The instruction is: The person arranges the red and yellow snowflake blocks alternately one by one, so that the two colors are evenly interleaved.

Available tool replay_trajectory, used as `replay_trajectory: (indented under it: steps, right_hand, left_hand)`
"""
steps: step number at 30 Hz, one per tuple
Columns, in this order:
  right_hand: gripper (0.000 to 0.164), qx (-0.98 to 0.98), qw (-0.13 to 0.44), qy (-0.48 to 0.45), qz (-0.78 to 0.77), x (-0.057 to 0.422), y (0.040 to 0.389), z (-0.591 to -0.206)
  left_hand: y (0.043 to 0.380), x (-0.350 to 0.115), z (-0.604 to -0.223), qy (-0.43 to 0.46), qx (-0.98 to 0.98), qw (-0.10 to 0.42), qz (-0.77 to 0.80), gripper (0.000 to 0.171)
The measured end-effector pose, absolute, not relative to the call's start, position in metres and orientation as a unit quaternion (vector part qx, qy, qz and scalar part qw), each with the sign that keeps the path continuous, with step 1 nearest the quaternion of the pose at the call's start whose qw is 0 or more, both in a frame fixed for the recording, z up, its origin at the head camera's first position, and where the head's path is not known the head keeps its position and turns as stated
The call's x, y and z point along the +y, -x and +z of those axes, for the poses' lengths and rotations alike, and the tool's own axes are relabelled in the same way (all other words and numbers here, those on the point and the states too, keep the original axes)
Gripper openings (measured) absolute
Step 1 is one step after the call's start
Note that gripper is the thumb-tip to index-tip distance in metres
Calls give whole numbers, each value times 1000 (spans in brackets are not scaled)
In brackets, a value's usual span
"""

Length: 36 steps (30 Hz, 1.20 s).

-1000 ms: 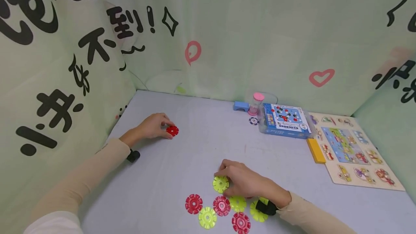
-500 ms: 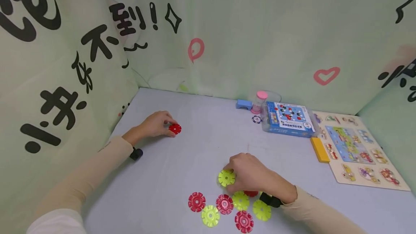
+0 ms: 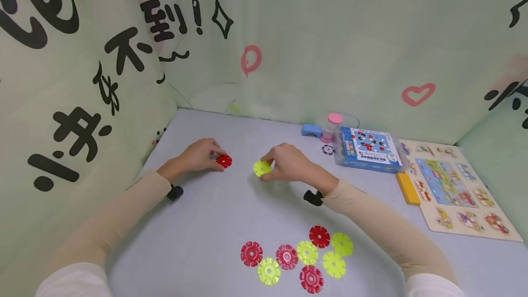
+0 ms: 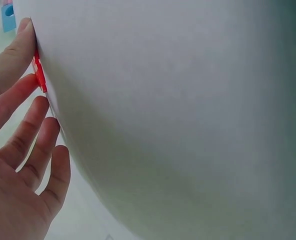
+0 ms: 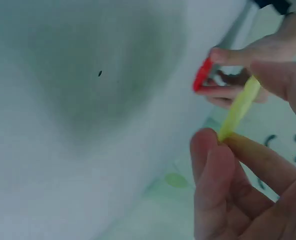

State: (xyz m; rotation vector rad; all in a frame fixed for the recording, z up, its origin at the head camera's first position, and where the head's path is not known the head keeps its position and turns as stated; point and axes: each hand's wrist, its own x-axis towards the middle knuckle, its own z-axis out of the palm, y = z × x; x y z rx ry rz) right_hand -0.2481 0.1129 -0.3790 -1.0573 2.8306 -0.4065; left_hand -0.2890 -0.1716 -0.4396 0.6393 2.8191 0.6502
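8 discs [image 3: 307,253] lie aside (blue box [image 3: 371,149] too); left hand [image 3: 199,156] pinches red disc [image 3: 225,161], right hand [image 3: 287,163] yellow disc [image 3: 260,168].

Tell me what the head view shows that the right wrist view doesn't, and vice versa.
Only the head view shows a blue boxed set, a wooden puzzle board and eight loose notched discs, four red and four yellow-green.

Only the right wrist view shows the palm side of the right hand, and its yellow-green disc nearly edge-on.

Both show the left hand pinching a red disc, the right hand pinching the yellow-green one, and part of the tabletop.
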Motion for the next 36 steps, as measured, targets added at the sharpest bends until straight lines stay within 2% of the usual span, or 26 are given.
replay_trajectory:
  steps: [5, 10, 14, 22, 30, 36]
  right_hand:
    - [44, 929, 65, 340, -128, 68, 286, -412]
    - [47, 933, 97, 330, -108, 55, 296, -427]
    - [51, 932, 110, 325, -120, 56, 297, -428]
    - [47, 930, 119, 319, -136, 55, 297, -428]
    - [52, 930, 125, 324, -120, 60, 294, -424]
    - [51, 930, 101, 316, -159, 95, 267, -416]
  left_hand:
    - [289, -172, -439, -227, 946, 82, 217, 49]
    - [290, -167, -438, -232, 942, 91, 225, 48]
    - [290, -167, -437, -217, 946, 94, 223, 47]
    - [289, -170, -437, -216, 946, 94, 225, 48]
    - [288, -169, -436, -210, 950, 97, 212, 50]
    - [287, -166, -435, -209, 952, 97, 203, 52]
